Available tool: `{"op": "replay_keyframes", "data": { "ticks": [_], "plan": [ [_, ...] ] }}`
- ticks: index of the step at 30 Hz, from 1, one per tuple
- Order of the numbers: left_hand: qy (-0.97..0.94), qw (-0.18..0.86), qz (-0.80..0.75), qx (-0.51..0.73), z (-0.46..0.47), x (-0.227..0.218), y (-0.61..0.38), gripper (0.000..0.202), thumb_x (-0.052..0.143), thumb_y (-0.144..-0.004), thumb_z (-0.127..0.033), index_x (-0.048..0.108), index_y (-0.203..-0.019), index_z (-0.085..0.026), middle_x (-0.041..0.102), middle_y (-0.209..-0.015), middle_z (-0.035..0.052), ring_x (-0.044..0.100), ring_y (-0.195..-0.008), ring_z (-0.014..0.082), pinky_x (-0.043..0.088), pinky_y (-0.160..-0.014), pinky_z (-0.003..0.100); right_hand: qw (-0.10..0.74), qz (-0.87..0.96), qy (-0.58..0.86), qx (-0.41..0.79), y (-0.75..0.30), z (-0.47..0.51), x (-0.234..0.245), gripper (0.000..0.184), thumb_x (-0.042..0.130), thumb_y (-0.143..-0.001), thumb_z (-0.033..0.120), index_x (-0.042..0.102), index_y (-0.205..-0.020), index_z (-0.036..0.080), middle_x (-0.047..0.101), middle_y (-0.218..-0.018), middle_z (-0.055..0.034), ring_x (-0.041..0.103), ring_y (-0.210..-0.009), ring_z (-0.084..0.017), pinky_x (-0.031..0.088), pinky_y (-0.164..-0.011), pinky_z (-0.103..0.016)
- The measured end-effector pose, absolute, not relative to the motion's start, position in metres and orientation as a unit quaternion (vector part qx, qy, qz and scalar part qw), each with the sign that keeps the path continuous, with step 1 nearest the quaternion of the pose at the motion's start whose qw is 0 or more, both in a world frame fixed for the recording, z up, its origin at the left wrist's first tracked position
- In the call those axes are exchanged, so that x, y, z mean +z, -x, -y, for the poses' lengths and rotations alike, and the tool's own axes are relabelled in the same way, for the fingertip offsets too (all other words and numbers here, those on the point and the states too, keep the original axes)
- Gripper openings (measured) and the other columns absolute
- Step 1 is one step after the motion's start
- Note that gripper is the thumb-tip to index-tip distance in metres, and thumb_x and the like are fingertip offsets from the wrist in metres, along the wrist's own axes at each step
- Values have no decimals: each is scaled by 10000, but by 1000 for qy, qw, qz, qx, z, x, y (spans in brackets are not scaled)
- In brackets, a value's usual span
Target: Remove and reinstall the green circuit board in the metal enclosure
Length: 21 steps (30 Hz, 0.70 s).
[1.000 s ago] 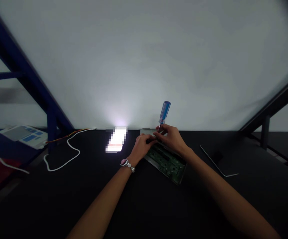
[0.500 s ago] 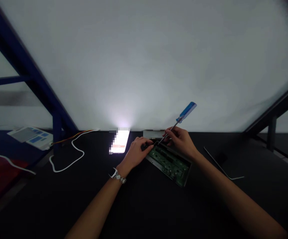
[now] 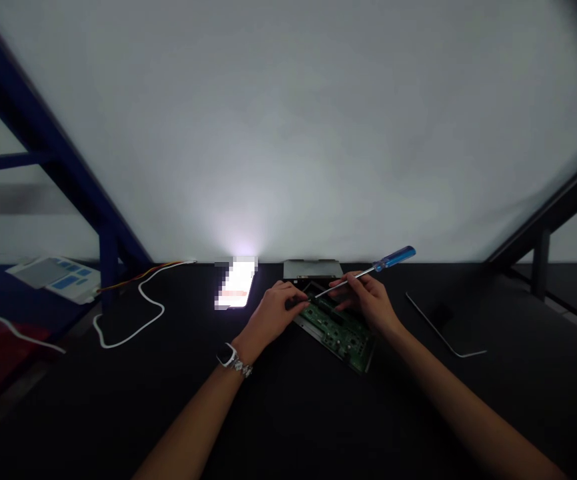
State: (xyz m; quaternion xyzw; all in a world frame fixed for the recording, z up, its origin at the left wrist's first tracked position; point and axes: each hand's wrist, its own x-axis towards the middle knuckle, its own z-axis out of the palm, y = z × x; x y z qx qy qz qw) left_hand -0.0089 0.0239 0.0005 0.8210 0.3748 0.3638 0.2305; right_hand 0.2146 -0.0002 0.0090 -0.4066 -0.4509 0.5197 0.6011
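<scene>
A screwdriver [image 3: 394,258] with a clear blue handle lies across the fingers of my right hand [image 3: 368,299], which grips it by the metal shaft. Its tip points left and down, close to the fingertips of my left hand [image 3: 277,310]. Those left fingers are pinched together at the upper left corner of a green circuit board [image 3: 338,337]; whatever they hold is too small to name. The board sits in a shallow metal frame, slanting down to the right on the black table. Part of its upper edge is hidden by my right hand.
A lit phone [image 3: 238,283] leans near the wall, left of my hands. A flat grey panel [image 3: 312,269] lies behind the board. To the right is a bent metal rod [image 3: 433,327]; to the left, a white cable [image 3: 156,308] and a white-and-blue sheet [image 3: 68,280].
The screwdriver has swung from steep to nearly level, its handle lower and farther right. My left fingertips have closed into a pinch beside its tip. The view has shifted slightly.
</scene>
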Motion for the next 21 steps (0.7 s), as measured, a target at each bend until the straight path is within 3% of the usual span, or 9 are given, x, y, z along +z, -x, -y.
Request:
{"op": "replay_keyframes", "data": {
  "ticks": [14, 21],
  "plan": [
    [-808, 222, -365, 406, -18, 2, 1, 90, 602, -868, -204, 692, -867, -211, 662, -868, 41, 581, -864, 197, 477, -774, 355, 619, 453, 380, 517, -204, 8, 5, 319, 702, -810, 459, 583, -908, 180, 746, -973, -106, 738, -783, -244, 611, -518, -302],
    [-788, 235, -386, 417, -22, 1, 5, 160, 653, -848, -280, 682, -997, -229, 660, -932, 40, 576, -828, 179, 484, -756, 338, 643, 406, 398, 513, -203, 7, 2, 314, 713, -805, 443, 594, -900, 168, 752, -959, -114, 741, -711, -222, 579, -475, -251]
  ]
}}
